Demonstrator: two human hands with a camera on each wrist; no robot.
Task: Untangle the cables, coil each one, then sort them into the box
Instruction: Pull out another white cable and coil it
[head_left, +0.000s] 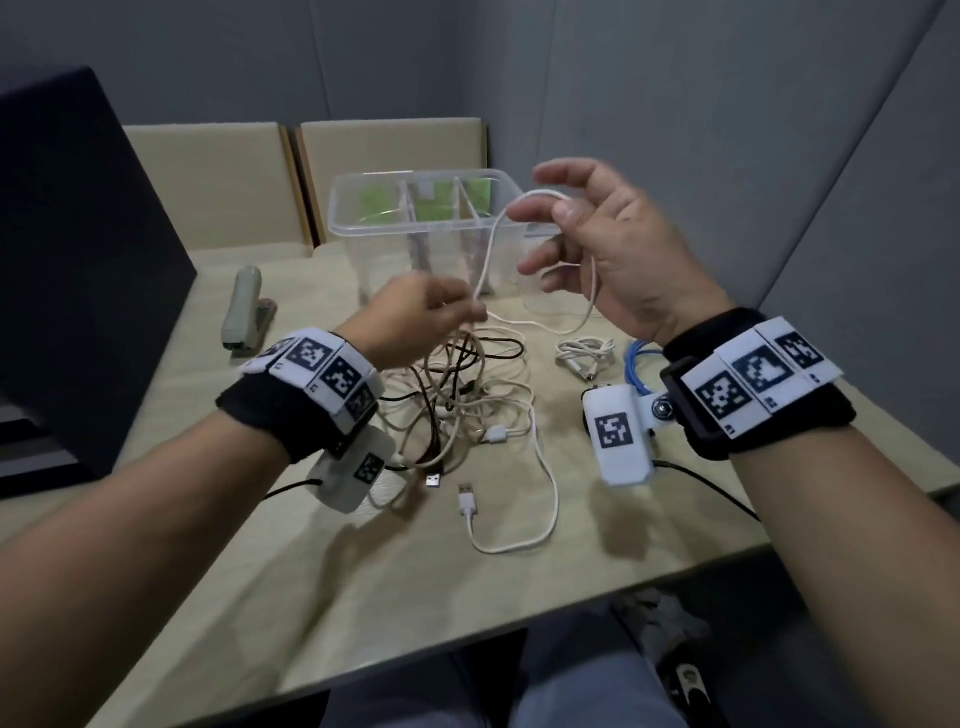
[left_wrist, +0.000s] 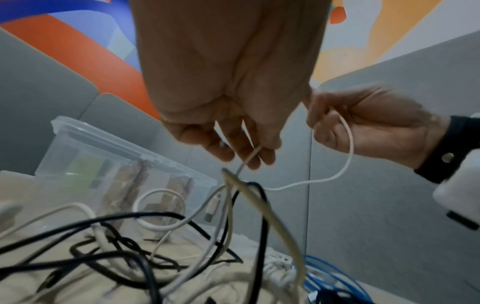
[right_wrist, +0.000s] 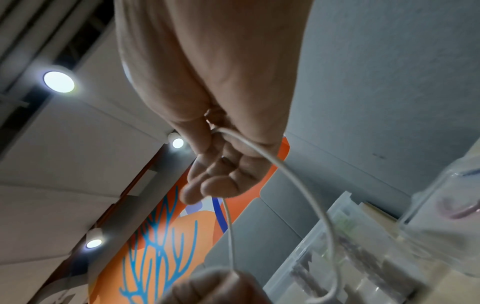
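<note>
A thin white cable (head_left: 491, 244) runs between my two raised hands. My right hand (head_left: 550, 218) holds a loop of it up in front of the clear divided box (head_left: 415, 227), thumb pressing the cable on the curled fingers. Lower and to the left, my left hand (head_left: 467, 309) pinches the same cable just above the tangle of white, beige and black cables (head_left: 457, 395) on the table. The left wrist view shows my left hand's fingertips (left_wrist: 255, 159) pinching the strand and my right hand (left_wrist: 327, 115) curled round it. The cable (right_wrist: 306, 193) arcs down from my right hand (right_wrist: 215, 164).
A coiled white cable (head_left: 584, 356) and a blue cable (head_left: 641, 364) lie to the right of the tangle. Two loose USB plugs (head_left: 466, 499) rest toward the table's front. A grey stapler (head_left: 244, 306) lies at the left beside a dark screen (head_left: 78, 260). Grey walls close in behind.
</note>
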